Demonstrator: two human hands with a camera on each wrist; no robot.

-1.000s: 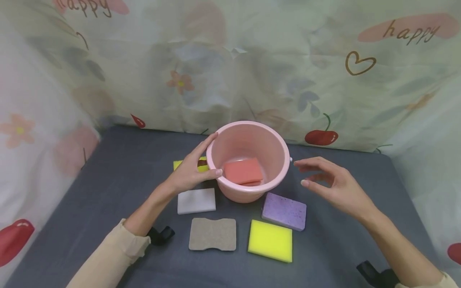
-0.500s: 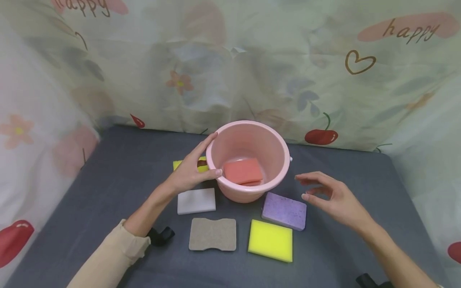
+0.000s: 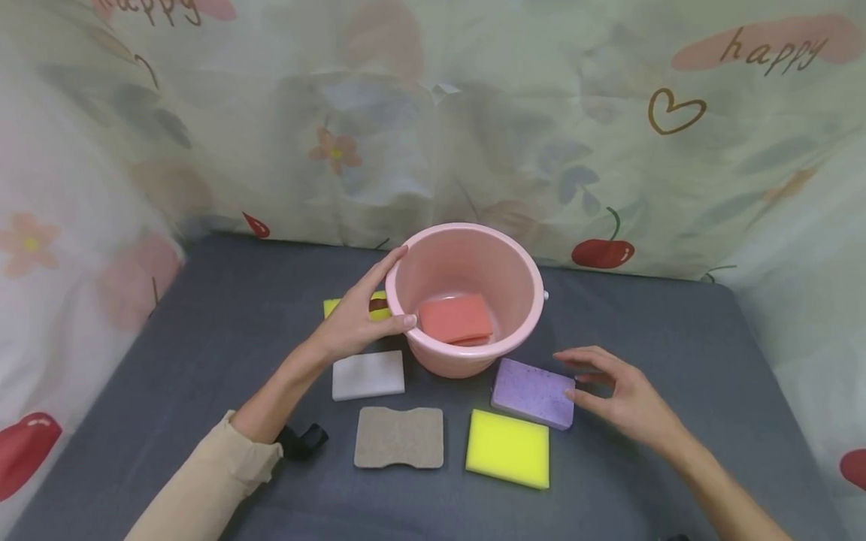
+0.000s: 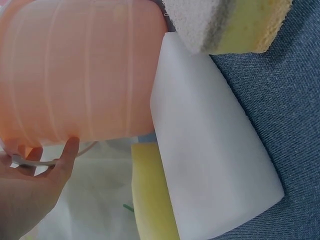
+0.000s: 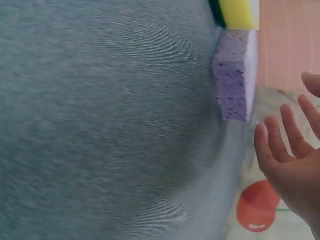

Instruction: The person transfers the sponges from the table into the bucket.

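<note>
The pink bucket (image 3: 446, 361) stands upright on the table, with a coral sponge (image 3: 456, 319) inside on its bottom. My left hand (image 3: 358, 315) holds the bucket's left rim, thumb over the edge and fingers along the outside; in the left wrist view its fingers (image 4: 67, 155) lie against the wall by the handle. Above the right end of a purple sponge (image 3: 533, 392), my right hand (image 3: 625, 394) hovers with fingers loosely bent and nothing held. The right wrist view shows the purple sponge (image 5: 235, 82) apart from the fingers (image 5: 295, 135).
A yellow sponge (image 3: 507, 448) lies in front of the purple one. Left of it is a grey-beige notched sponge (image 3: 399, 438), with a white sponge (image 3: 367, 376) behind. Another yellow piece (image 3: 331, 306) is partly hidden by the left hand. A printed curtain (image 3: 433, 135) hangs behind the table.
My right hand has come down and toward me, from beside the bucket's right rim to the purple sponge. The left hand and bucket have stayed in place.
</note>
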